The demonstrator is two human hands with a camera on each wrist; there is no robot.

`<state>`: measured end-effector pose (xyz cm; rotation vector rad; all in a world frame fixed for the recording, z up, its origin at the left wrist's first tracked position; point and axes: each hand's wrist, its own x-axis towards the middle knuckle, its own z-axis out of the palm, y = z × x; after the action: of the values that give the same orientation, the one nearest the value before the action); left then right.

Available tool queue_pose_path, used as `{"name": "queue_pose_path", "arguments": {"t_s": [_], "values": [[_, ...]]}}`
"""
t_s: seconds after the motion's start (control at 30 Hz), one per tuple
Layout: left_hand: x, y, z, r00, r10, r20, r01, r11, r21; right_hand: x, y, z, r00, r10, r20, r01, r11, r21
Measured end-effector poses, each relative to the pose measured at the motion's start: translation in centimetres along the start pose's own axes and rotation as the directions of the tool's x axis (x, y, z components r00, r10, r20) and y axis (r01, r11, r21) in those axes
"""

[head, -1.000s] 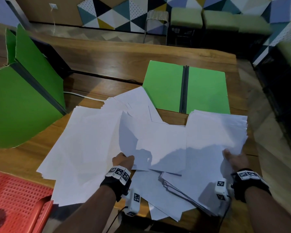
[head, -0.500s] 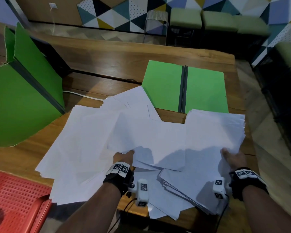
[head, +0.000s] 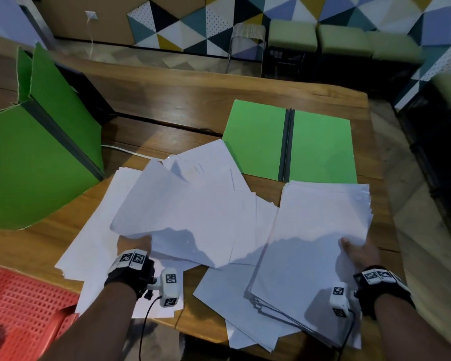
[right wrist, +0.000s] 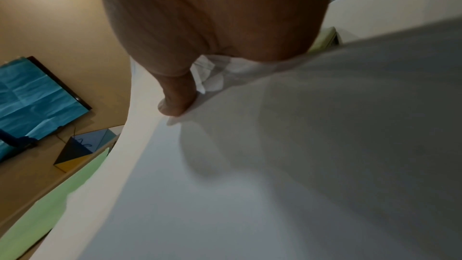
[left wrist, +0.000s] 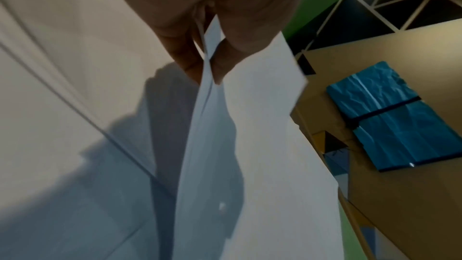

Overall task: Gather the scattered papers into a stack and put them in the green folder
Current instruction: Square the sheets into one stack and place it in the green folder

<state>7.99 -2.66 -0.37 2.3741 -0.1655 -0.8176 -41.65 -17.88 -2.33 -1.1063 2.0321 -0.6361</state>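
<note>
White papers (head: 94, 230) lie scattered over the wooden table. My left hand (head: 138, 242) pinches a few sheets (head: 193, 217) by their near edge and holds them raised above the pile; the left wrist view shows thumb and finger of the left hand (left wrist: 208, 72) clamped on those sheets (left wrist: 250, 145). My right hand (head: 354, 250) grips the near right edge of a gathered stack (head: 318, 230), thumb on top. The same thumb presses the stack (right wrist: 275, 185) in the right wrist view, under the right hand (right wrist: 180, 110). The green folder (head: 255, 142) lies open and flat just beyond the papers.
Tall green boards (head: 24, 157) stand at the table's left. A red perforated basket (head: 18, 308) sits at the near left. A white cable (head: 120, 149) runs behind the papers. The table's right edge (head: 383, 204) is close to the stack, and stools stand beyond the far edge.
My left hand has lifted its pinched sheets higher and shifted left with them. The right hand has stayed on the stack.
</note>
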Motion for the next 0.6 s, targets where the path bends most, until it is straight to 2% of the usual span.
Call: {"name": "queue_pose_path", "arguments": {"t_s": [0.07,0.23,0.3,0.37,0.4,0.47,0.6], "values": [[0.3,-1.4,-0.2,0.999,0.010,-0.040,-0.010,1.000,-0.017,0.0,-0.2,0.1,1.000,0.010,0.006,-0.010,1.000,-0.002],[-0.3,-2.8,-0.1,0.985,-0.143,-0.100,0.123,0.975,-0.183,-0.1,-0.8,0.4,1.000,0.010,0.018,-0.011,0.999,0.052],[-0.5,-2.7,-0.1,0.980,-0.119,-0.157,0.084,0.973,-0.216,0.1,-0.9,0.7,0.999,0.002,0.042,-0.004,0.999,0.053],[-0.4,-2.4,-0.1,0.972,-0.050,-0.229,0.018,0.990,-0.139,0.6,-0.7,1.1,0.999,-0.020,0.046,0.018,0.999,0.050],[-0.2,-2.3,0.0,0.969,-0.053,-0.241,0.029,0.994,-0.103,1.2,-0.2,1.4,0.999,-0.033,0.037,0.032,0.999,0.038],[-0.6,-2.1,0.1,0.963,-0.106,-0.248,0.094,0.994,-0.060,3.7,2.0,1.9,0.998,-0.040,0.046,0.040,0.999,0.001],[-1.9,-2.0,1.2,0.940,-0.237,-0.246,0.229,0.971,-0.064,2.4,0.6,1.8,0.999,0.012,0.052,-0.009,0.998,-0.063]]}}
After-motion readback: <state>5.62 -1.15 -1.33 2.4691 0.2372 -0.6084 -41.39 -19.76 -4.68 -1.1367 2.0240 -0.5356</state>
